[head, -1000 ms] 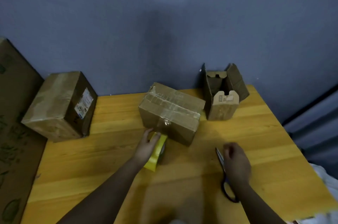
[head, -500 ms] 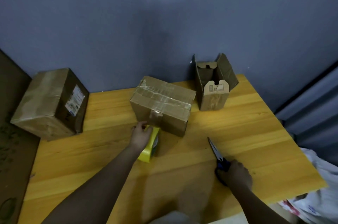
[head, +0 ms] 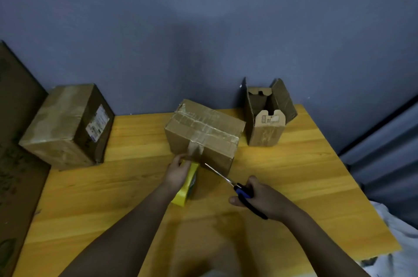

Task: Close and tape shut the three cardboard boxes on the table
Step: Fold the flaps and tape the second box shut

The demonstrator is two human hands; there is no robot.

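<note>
Left hand (head: 177,171) grips the yellow roll of packing tape (head: 186,187), standing on edge on the yellow wooden table (head: 294,175) against the near face of the middle taped brown cardboard box (head: 203,134). Right hand (head: 260,197) clasps blue-handled scissors (head: 237,188), blades pointing at the tape strip. Left: large taped cardboard box (head: 67,125). Far right: small cardboard box with open flaps (head: 267,114).

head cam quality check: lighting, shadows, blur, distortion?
Head view: dim, bluish light; a soft shadow of the person falls on the wall above the middle box. Glare streaks on that box's tape. Wide-angle bending curves the table edges. The scissors blade and both hands are slightly soft; the label on the left box is unreadable.
</note>
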